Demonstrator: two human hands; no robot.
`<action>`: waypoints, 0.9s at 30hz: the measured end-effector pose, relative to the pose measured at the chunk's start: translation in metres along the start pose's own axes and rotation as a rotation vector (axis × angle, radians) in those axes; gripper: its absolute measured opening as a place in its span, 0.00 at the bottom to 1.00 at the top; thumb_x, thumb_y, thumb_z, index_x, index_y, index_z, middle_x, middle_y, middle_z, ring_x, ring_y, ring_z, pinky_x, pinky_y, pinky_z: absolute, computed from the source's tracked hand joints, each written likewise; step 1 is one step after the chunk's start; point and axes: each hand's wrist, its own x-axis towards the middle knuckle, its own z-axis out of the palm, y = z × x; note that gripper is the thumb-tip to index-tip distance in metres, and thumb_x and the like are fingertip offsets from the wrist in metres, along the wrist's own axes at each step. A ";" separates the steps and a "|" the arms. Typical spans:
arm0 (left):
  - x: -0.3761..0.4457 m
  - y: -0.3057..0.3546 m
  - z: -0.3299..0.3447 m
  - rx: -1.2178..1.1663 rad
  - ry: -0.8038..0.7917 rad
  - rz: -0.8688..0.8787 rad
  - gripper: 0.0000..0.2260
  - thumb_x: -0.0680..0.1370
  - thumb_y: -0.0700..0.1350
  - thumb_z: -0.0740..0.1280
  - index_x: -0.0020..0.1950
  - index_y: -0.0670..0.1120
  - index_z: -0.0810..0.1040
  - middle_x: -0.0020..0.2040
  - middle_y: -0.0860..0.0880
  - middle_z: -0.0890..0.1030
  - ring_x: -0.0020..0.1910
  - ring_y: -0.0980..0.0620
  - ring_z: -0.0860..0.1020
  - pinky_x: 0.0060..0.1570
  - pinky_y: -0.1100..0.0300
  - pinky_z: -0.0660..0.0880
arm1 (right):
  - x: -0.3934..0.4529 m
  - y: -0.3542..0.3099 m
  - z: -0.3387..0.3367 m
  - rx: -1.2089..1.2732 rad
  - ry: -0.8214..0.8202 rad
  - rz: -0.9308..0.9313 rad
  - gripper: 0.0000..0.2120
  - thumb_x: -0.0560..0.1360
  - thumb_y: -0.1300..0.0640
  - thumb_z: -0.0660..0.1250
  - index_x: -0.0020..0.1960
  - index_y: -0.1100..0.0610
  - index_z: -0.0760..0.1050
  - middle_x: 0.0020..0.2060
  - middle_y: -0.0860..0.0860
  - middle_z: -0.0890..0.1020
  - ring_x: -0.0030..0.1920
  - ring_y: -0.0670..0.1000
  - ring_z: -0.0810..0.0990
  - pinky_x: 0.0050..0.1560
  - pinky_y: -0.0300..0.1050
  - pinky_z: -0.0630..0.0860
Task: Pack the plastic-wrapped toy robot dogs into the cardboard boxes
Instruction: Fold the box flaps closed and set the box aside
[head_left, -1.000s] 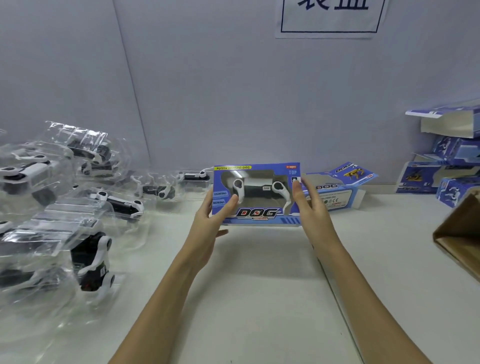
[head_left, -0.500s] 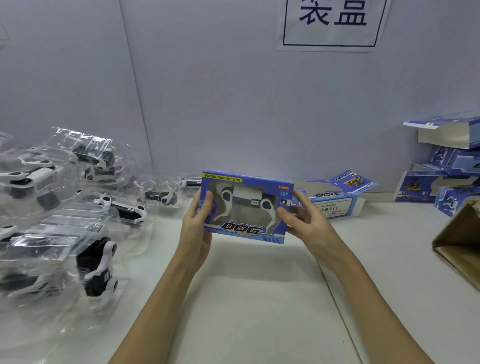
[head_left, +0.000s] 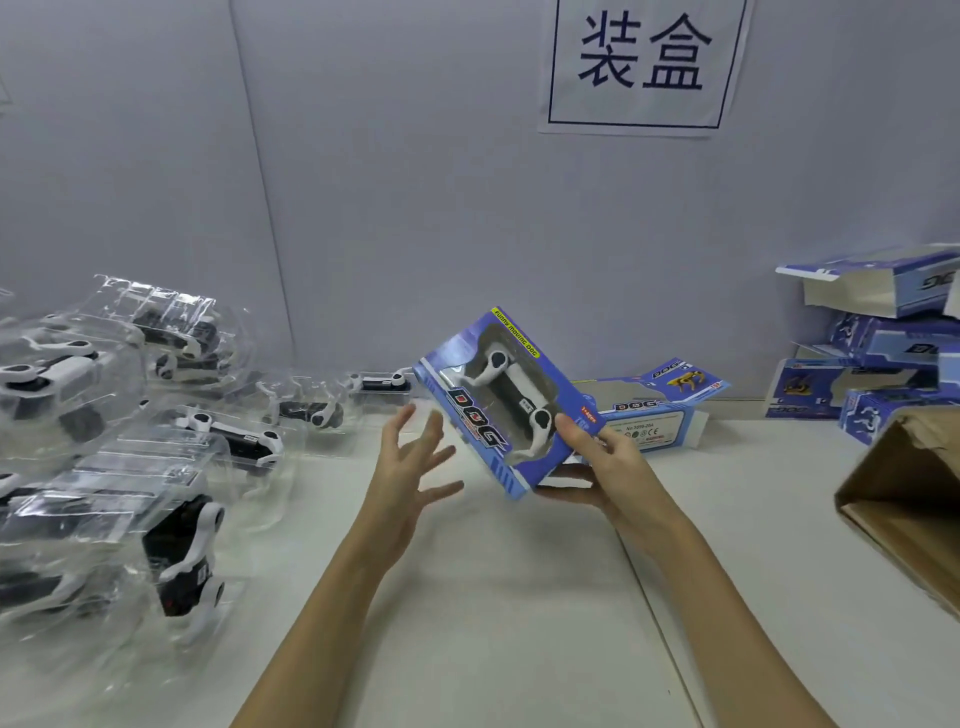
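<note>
A: Nearest the table's (head_left: 493, 597) front edge, what do the hands have?

B: The right hand (head_left: 605, 467) grips the filled blue box (head_left: 506, 405) by its lower right corner, thumb on the front, fingers underneath. The box hangs tilted above the middle of the table, and 1 toy dog shows through its window. The left hand (head_left: 410, 478) is just beside it, fingers spread, holding nothing.

A: Why 1 hand only?

B: My guess: it is packed, so the right can carry it off, perhaps to the brown carton (head_left: 904, 493) at the right edge. What is inside that, I cannot tell.

A: And further back?

B: Wrapped robot dogs (head_left: 171, 467) are heaped along the left edge, unpacked. At the far edge lies an open box (head_left: 649, 415), apparently empty. More blue boxes (head_left: 878, 353) are stacked in the far right corner.
</note>
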 end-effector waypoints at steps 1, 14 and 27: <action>-0.001 -0.003 0.004 0.063 -0.064 -0.004 0.42 0.66 0.68 0.77 0.75 0.59 0.66 0.62 0.48 0.84 0.60 0.45 0.84 0.50 0.46 0.84 | -0.001 0.000 0.000 -0.014 -0.025 0.006 0.29 0.73 0.43 0.76 0.68 0.58 0.77 0.59 0.61 0.85 0.58 0.63 0.85 0.55 0.65 0.84; 0.004 -0.002 0.005 -0.004 0.057 0.056 0.32 0.74 0.74 0.63 0.70 0.55 0.78 0.64 0.47 0.82 0.58 0.45 0.84 0.53 0.48 0.80 | -0.009 -0.029 -0.007 0.034 0.096 -0.079 0.34 0.68 0.36 0.74 0.53 0.68 0.82 0.43 0.63 0.84 0.35 0.56 0.83 0.38 0.45 0.83; 0.008 -0.010 0.003 0.085 0.021 -0.007 0.28 0.82 0.66 0.58 0.56 0.45 0.87 0.56 0.43 0.85 0.48 0.43 0.84 0.50 0.46 0.79 | 0.020 -0.066 -0.104 0.082 0.830 -0.342 0.31 0.77 0.45 0.75 0.72 0.59 0.71 0.56 0.55 0.82 0.50 0.52 0.82 0.51 0.48 0.82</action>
